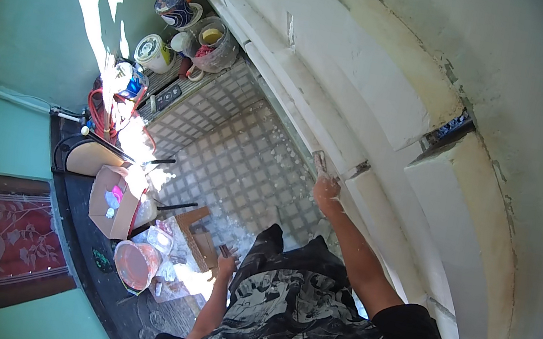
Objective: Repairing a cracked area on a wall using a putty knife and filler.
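Observation:
My right hand [327,191] reaches forward to the stepped white wall moulding [318,112]. Its fingers are closed round a small pale, flat tool [319,160], smeared with white, whose exact kind I cannot make out. The tool lies close against the moulding's lower edge; whether it touches is unclear. Low at my left side, my left hand [226,264] is closed on something greyish and too small to name. Beside that hand lies a brown cardboard piece [197,244]. A short notch [360,170] breaks the moulding just right of my right hand.
White crumbs litter the checked tile floor [230,155]. An orange bucket [137,266] and an open cardboard box [103,201] stand at the left. Farther off are paint cans [154,53] and a clear tub [217,58] on a ledge. A gap [449,128] opens in the wall at the right.

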Action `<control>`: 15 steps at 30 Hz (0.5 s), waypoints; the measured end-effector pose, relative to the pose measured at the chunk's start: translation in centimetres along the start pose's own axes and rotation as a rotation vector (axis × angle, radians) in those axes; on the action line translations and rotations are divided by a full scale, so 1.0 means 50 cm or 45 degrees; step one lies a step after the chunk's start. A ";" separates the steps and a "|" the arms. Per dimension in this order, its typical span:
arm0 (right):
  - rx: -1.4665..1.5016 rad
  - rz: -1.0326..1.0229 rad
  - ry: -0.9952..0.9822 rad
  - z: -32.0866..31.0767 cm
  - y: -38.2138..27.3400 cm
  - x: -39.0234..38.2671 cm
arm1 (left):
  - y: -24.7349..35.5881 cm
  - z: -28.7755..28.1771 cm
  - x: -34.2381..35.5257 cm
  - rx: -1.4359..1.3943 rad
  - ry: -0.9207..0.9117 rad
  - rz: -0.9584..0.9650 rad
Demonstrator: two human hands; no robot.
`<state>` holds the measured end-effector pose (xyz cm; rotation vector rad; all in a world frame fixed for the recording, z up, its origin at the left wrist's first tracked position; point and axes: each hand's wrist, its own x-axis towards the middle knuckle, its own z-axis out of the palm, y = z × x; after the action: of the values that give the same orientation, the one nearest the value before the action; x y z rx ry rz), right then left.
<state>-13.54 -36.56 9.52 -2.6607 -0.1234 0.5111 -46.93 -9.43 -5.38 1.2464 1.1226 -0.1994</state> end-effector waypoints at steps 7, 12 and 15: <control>-0.078 -0.021 -0.027 0.000 0.016 -0.006 | -0.007 -0.007 -0.010 0.019 0.015 -0.008; -0.054 -0.044 0.032 0.004 -0.023 0.055 | -0.006 -0.016 -0.012 0.103 -0.028 0.035; -0.038 -0.019 -0.097 -0.025 -0.040 0.010 | -0.028 -0.037 -0.028 0.027 0.047 -0.026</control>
<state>-12.61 -35.19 11.25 -2.6674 -0.1750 0.6109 -49.59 -9.03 -5.00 1.2624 1.1681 -0.2044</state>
